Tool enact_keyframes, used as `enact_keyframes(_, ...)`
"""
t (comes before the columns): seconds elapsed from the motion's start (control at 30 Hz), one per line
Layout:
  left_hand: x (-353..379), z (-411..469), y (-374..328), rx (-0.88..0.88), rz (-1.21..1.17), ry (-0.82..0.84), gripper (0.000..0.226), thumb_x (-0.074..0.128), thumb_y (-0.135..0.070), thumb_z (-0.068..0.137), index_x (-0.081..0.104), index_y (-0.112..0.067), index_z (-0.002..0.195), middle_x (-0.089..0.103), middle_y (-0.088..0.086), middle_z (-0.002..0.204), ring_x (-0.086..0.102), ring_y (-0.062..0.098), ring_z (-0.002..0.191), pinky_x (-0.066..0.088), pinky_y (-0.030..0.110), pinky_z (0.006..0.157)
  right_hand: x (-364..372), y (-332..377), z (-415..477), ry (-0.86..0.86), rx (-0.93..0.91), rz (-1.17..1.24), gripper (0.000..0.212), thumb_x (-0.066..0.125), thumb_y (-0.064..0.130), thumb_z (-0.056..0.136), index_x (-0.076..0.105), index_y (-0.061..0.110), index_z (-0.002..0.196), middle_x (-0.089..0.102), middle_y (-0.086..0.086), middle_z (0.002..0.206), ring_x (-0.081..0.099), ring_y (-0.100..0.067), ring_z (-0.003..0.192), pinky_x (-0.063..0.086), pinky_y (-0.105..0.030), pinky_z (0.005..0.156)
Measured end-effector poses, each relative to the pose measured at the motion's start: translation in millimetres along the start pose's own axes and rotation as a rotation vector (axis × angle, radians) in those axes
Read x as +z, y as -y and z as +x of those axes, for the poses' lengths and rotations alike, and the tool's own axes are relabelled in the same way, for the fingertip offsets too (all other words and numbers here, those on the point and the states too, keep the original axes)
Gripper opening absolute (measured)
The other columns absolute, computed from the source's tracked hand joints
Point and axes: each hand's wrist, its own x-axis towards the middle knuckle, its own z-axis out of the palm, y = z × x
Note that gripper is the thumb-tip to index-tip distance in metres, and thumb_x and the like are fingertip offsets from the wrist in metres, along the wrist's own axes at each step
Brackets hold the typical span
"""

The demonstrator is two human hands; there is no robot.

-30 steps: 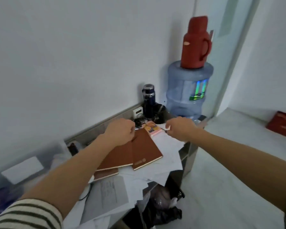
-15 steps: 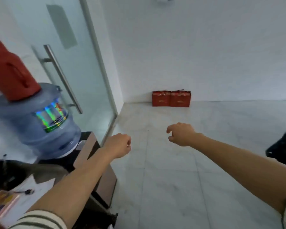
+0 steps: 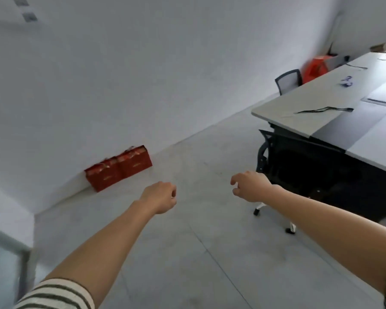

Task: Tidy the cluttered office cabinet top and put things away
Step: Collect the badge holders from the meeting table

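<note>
Head view: cabinet gone, desk (image 3: 321, 103) newly visible.

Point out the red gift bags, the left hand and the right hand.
red gift bags (image 3: 118, 167): head view, front face.
left hand (image 3: 161, 197): head view, back of hand.
right hand (image 3: 250, 186): head view, back of hand.

The left hand (image 3: 159, 197) is loosely fisted, the right hand (image 3: 251, 186) half-curled.
</note>
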Motion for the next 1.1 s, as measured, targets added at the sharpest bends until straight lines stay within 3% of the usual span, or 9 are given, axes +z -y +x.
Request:
enact_keyframes(0.23,-6,157,-66,0.268,0.027,0.082,0.025,0.05,-0.031,0.093,0.063,-0.021,0.112,0.064,0.004,0.113,0.061,0.023,0.1,0.043,0.029,0.073,-5,-101,35,0.0,0.277,0.048,0.029,0.054,0.034,0.092,0.06,0.028,0.12,0.066,0.002,0.113,0.063,-0.021,0.096,0.045,-0.029,0.068)
enact_keyframes(0.47,-27,306,-122,0.397,0.038,0.095,0.024,0.051,-0.032,0.092,0.063,-0.022,0.111,0.065,0.003,0.115,0.061,0.023,0.101,0.047,0.031,0.08,-30,-200,128,-0.047,0.409,0.103,0.034,0.055,0.037,0.093,0.059,0.027,0.125,0.066,0.003,0.11,0.063,-0.021,0.096,0.053,-0.033,0.078)
enact_keyframes(0.7,-78,452,-120,0.374,-0.03,0.077,0.021,0.053,-0.032,0.091,0.065,-0.024,0.107,0.066,0.001,0.11,0.062,0.021,0.099,0.051,0.032,0.082,-89,-267,262,-0.095,0.46,0.17,0.034,0.056,0.039,0.091,0.06,0.03,0.123,0.065,0.004,0.113,0.062,-0.021,0.102,0.051,-0.035,0.085)
enact_keyframes(0.9,-91,577,-102,0.391,-0.017,0.106,0.024,0.053,-0.033,0.092,0.064,-0.022,0.11,0.066,0.002,0.111,0.062,0.021,0.098,0.05,0.033,0.082,-105,-303,387,-0.064,0.473,0.137,0.036,0.056,0.039,0.09,0.059,0.028,0.124,0.064,0.002,0.118,0.061,-0.022,0.108,0.046,-0.032,0.082)
enact_keyframes(1.1,-109,728,-85,0.462,0.009,0.12,0.026,0.052,-0.033,0.094,0.063,-0.022,0.114,0.066,0.002,0.113,0.062,0.02,0.098,0.05,0.033,0.082,-119,-345,518,-0.06,0.609,0.141,0.026,0.055,0.03,0.089,0.064,0.024,0.113,0.065,-0.001,0.114,0.061,-0.025,0.104,0.038,-0.027,0.072)
